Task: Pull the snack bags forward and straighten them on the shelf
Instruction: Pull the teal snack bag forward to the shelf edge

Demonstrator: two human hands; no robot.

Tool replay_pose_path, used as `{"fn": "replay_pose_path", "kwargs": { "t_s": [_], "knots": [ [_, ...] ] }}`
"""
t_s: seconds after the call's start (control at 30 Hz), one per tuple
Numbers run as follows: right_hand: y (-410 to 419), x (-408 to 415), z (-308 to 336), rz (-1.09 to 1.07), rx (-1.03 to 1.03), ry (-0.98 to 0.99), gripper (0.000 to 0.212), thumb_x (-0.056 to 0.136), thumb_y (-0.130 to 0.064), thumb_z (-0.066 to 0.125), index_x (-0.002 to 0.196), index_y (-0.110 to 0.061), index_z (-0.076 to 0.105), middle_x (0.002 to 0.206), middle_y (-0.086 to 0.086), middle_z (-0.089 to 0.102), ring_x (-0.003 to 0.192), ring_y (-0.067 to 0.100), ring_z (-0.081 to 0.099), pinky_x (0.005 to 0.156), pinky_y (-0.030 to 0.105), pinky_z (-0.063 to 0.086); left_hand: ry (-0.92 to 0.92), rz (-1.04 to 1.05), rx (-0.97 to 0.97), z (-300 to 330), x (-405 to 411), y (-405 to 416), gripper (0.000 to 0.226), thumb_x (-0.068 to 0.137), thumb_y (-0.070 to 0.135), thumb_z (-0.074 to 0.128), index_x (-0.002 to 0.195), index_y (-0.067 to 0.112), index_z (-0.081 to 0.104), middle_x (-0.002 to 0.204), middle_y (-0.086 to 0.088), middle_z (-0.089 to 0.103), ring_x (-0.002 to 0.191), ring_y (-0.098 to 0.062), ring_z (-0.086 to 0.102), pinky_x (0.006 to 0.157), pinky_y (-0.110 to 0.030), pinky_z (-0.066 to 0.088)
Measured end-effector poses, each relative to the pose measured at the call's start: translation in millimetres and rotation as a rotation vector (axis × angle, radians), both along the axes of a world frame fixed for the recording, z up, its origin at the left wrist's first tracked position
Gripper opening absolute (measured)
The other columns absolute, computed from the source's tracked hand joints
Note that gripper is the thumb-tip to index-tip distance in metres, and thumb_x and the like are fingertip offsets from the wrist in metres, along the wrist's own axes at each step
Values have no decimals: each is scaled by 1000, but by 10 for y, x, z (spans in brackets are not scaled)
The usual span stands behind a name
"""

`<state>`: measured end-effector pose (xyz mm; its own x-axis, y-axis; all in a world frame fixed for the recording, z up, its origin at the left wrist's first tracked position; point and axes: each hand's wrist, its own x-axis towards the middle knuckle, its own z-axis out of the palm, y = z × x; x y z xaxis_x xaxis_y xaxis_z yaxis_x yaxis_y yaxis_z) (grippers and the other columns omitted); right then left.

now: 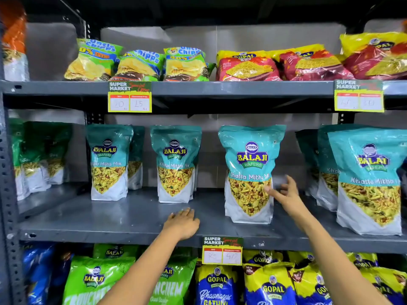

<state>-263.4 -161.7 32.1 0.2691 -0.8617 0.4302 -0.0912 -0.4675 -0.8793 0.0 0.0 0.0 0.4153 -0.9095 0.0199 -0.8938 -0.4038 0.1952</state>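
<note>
Grey metal shelf (132, 216): middle level, holds upright teal snack bags.
Front bag (250, 172): stands upright near the shelf's front edge, right of centre.
Right hand (284, 192): open, fingers spread, thumb touching the front bag's right side.
Left hand (184, 223): open, palm down, flat on the bare shelf, gripping nothing.
Other bags (175, 164): two stand further back, left of the front bag.
Price tag (222, 250): hangs on the shelf edge between the arms.

Balaji bags (250, 172): teal top, white base, yellow mix window (blue-yellow logo). Shelf (123, 214): dark grey. Price tag (222, 250): yellow border, red-white panels. Gopal bags (217, 285): blue-yellow. Far-left bags (41, 155): possibly green, blurred.
</note>
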Motion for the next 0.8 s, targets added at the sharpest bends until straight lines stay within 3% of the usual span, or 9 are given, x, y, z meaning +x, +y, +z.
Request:
{"fn": "replay_pose_path", "kwargs": {
  "t_s": [0.07, 0.17, 0.23, 0.33, 0.43, 0.53, 0.67, 0.8],
  "knots": [
    [10, 4, 3, 256, 117, 117, 116, 53, -47, 85, 147, -26, 21, 144, 4, 46, 126, 20, 51, 101, 34, 45, -4, 7, 0, 4, -6, 16, 59, 100, 34, 16, 155, 13, 9, 165, -2, 2, 152, -18, 5, 122, -40, 4],
    [-2, 34, -62, 443, 141, 194, 87, 63, -14, 85, 135, -21, 37, 129, -1, 59, 108, 4, 59, 77, 12, 51, -25, 6, -2, 2, -16, 33, 59, 100, 34, 17, 155, 14, 10, 165, -1, 3, 152, -17, 6, 122, -40, 5],
    [-13, 62, -99, 459, 163, 146, 83, 62, -9, 85, 131, -20, 40, 127, 0, 61, 107, 6, 61, 75, 12, 53, -37, 7, 0, -11, -40, 40, 59, 100, 35, 16, 155, 14, 10, 165, -1, 3, 152, -16, 6, 122, -40, 5],
    [-47, 64, -139, 456, 177, 94, 83, 51, -20, 91, 122, -25, 48, 123, 0, 66, 107, 10, 65, 83, 21, 53, -55, 11, 3, -21, -39, 35, 59, 100, 35, 15, 155, 14, 10, 165, -1, 2, 152, -16, 6, 123, -40, 5],
    [-4, 53, -148, 413, 141, 99, 92, 46, -27, 93, 125, -23, 48, 118, -4, 67, 108, 11, 64, 90, 25, 51, -63, 11, 1, -8, -48, 42, 59, 100, 35, 15, 155, 14, 9, 165, -1, 3, 152, -16, 6, 123, -39, 5],
    [77, 19, -133, 413, 108, 97, 93, 39, -33, 93, 120, -25, 48, 114, -7, 67, 100, 4, 67, 80, 18, 53, -68, 16, 4, -2, -43, 43, 59, 101, 35, 15, 155, 15, 9, 165, 0, 2, 152, -16, 5, 122, -39, 5],
    [153, -47, -157, 416, 77, 93, 75, 55, -20, 90, 117, -26, 48, 111, -9, 66, 90, -3, 68, 71, 10, 52, -65, 18, 14, -21, -38, 25, 59, 100, 36, 15, 155, 15, 9, 165, 0, 2, 152, -16, 5, 123, -39, 5],
    [198, -94, -166, 413, 72, 104, 77, 57, -21, 90, 120, -26, 47, 112, -9, 66, 91, -3, 68, 72, 11, 52, -64, 21, 14, -18, -39, 21, 58, 101, 35, 15, 155, 15, 9, 165, 0, 3, 152, -15, 5, 123, -39, 5]
  ]
}}
